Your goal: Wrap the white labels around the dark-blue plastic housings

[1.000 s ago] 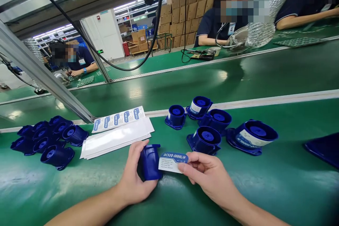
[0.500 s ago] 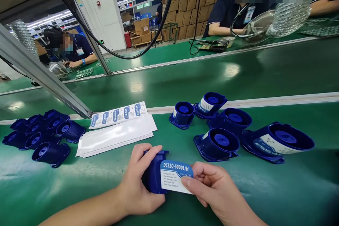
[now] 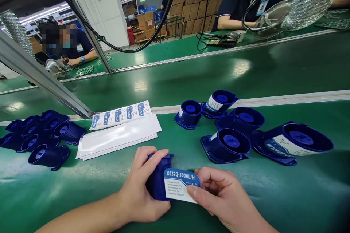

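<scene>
A dark blue plastic pump housing (image 3: 157,180) lies on its side in my left hand (image 3: 142,185), fingers and thumb wrapped round it. My right hand (image 3: 224,196) pinches the right end of a blue and white label (image 3: 179,185) printed "DC52Q-5000L/H". The label's left edge overlaps the housing; whether it sticks there I cannot tell. To the right stand several housings with labels, such as the large one (image 3: 300,138) nearest me. Several housings, no labels showing, are grouped at the left, one of them (image 3: 47,156) closest to the front.
A printed label sheet (image 3: 120,115) and white backing sheets (image 3: 117,136) lie beyond my left hand. A metal post (image 3: 54,80) slants down at left, and a black cable (image 3: 131,58) hangs ahead. Co-workers sit across the green bench, one (image 3: 232,11) at right.
The label's left edge has shifted slightly left over the housing. Both hands keep their grips. The view has tilted and shifted a little.
</scene>
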Action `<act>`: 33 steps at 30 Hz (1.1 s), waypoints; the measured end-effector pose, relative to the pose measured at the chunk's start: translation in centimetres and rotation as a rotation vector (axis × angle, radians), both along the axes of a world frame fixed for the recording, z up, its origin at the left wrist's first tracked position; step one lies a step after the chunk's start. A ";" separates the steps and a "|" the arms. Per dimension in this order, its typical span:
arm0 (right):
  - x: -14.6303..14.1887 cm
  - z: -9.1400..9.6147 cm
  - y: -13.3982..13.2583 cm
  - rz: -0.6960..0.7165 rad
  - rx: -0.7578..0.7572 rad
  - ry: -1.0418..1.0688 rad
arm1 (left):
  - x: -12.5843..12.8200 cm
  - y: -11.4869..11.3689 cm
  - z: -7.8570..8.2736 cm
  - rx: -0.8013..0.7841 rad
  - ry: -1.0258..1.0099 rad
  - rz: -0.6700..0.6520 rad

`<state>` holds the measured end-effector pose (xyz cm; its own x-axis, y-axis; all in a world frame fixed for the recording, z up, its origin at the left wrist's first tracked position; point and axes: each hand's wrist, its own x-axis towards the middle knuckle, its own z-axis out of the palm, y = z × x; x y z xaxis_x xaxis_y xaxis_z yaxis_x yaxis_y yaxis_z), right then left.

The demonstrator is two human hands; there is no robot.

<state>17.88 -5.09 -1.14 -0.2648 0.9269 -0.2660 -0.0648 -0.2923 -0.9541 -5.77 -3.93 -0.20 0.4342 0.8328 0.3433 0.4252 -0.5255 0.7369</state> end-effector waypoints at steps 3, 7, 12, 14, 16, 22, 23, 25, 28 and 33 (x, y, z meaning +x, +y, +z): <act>0.0 0.1 0.0 0.006 -0.002 -0.023 | -0.1 0.0 -0.1 -0.004 0.001 -0.004; -0.2 0.7 0.1 0.000 0.000 -0.030 | -0.1 0.1 -0.1 0.010 0.002 -0.009; -0.6 1.2 0.2 -0.020 0.004 -0.029 | 0.0 0.2 0.0 0.003 0.001 -0.011; -0.6 1.1 0.2 -0.017 0.007 -0.029 | 0.0 0.2 0.1 0.005 0.000 -0.011; -0.5 0.9 0.1 -0.006 0.011 -0.028 | 0.0 0.2 0.1 0.004 0.003 -0.011; 0.1 0.2 -0.2 0.017 0.022 -0.024 | 0.0 0.2 0.0 0.002 -0.001 -0.014; 0.1 0.1 -0.2 0.019 0.022 -0.022 | 0.0 0.2 0.0 0.004 -0.001 -0.013; 0.1 0.0 -0.2 0.027 0.018 -0.022 | 0.0 0.3 0.1 0.009 -0.003 -0.012; 0.0 -0.1 -0.2 0.032 0.016 -0.023 | -0.1 0.3 0.1 0.016 -0.004 -0.013; 0.2 -0.3 -0.2 0.051 0.018 -0.025 | 0.0 0.3 0.0 0.019 -0.030 -0.026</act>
<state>18.12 -5.28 -1.42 -0.3057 0.9171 -0.2560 -0.0265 -0.2770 -0.9605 -5.77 -3.66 -0.25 0.4451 0.8144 0.3723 0.3891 -0.5504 0.7387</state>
